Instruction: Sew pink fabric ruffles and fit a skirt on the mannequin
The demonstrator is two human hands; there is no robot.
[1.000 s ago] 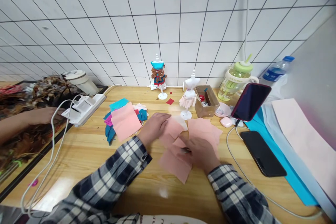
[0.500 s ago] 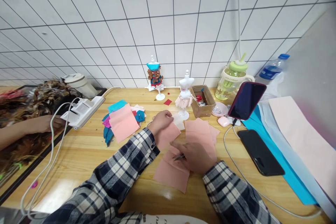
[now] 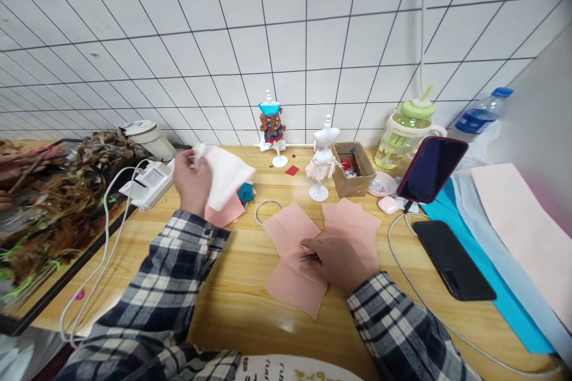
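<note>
My left hand [image 3: 192,181] is raised above the table's left middle, closed on a white sheet [image 3: 226,175] that hangs over a pile of pink and blue felt pieces [image 3: 232,205]. My right hand [image 3: 335,262] rests on overlapping pink felt sheets [image 3: 295,238] near the table's middle, its fingers pinched around a small dark metal tool [image 3: 308,258] that I cannot name. A thin white ring [image 3: 264,212] lies on the wood just left of the pink sheets. More pink sheets [image 3: 351,220] lie to the right.
Two small mannequin stands [image 3: 271,128] [image 3: 322,158], a cardboard box [image 3: 355,169], a green-lidded jug [image 3: 406,128], a propped phone [image 3: 429,169], a flat phone [image 3: 453,259] and a cable sit at the back and right. A power strip [image 3: 149,181] and a feather tray [image 3: 53,202] are left; another person's hand [image 3: 18,164] works there.
My left hand has lifted off the pink sheets and swung up and left with a white sheet in it. The white ring now shows. My right hand has barely moved.
</note>
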